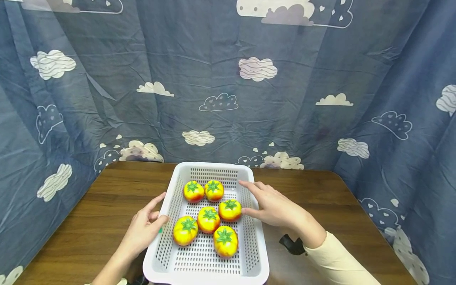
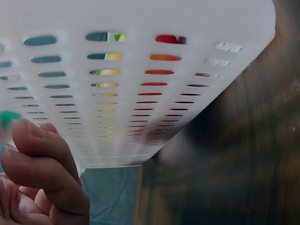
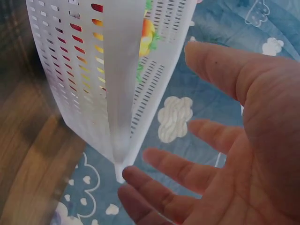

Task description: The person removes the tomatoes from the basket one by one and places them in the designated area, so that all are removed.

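Observation:
A white plastic basket (image 1: 206, 278) with slotted walls stands on the wooden table. Several yellow-and-red artificial tomatoes (image 1: 208, 219) with green leafy tops lie spread over its bottom. At the basket's left side, my left hand (image 1: 141, 227) grips the rim, thumb on top and fingers curled on the outside; a small green mark shows by the thumb. My right hand (image 1: 272, 204) hovers over the right rim, palm down with fingers spread and holding nothing. In the right wrist view its fingers (image 3: 173, 168) stretch out beside the basket's corner.
The brown wooden table (image 1: 306, 186) extends on both sides of the basket. A blue curtain (image 1: 199, 47) with a cloud pattern hangs behind it and along the sides. A black strap (image 1: 293, 244) shows at the right wrist, by a cream sleeve (image 1: 335, 259).

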A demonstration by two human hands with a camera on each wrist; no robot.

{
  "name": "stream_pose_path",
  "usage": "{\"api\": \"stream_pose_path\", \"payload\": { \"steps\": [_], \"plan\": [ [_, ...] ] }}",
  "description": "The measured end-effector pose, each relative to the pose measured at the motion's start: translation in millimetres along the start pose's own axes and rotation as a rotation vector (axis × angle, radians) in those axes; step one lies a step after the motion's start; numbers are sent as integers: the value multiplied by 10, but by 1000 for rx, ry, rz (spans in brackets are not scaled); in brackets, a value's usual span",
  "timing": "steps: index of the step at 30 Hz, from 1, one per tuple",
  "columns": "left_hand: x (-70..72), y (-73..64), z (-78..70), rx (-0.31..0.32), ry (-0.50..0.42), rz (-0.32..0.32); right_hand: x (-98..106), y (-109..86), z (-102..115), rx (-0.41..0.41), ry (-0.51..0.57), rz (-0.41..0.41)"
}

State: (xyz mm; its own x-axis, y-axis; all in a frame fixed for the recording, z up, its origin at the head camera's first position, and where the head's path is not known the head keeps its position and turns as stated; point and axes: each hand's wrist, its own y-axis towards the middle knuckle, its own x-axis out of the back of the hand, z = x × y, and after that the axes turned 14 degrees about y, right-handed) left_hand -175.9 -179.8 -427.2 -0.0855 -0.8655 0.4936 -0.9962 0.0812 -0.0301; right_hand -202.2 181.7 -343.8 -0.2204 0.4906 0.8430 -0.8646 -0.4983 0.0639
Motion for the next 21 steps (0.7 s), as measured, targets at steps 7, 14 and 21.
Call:
{"api": "stream_pose_path", "payload": {
  "steps": [7, 14, 21],
  "plan": [
    [16, 9, 52, -11, 33, -31, -25, 170, 20, -20, 32, 66],
    [83, 25, 78, -32, 50, -19, -30, 389, 107, -70, 105, 151],
    [108, 32, 117, -31, 11, 12, -61, 666, 78, -35, 159, 301]
  ]
}}
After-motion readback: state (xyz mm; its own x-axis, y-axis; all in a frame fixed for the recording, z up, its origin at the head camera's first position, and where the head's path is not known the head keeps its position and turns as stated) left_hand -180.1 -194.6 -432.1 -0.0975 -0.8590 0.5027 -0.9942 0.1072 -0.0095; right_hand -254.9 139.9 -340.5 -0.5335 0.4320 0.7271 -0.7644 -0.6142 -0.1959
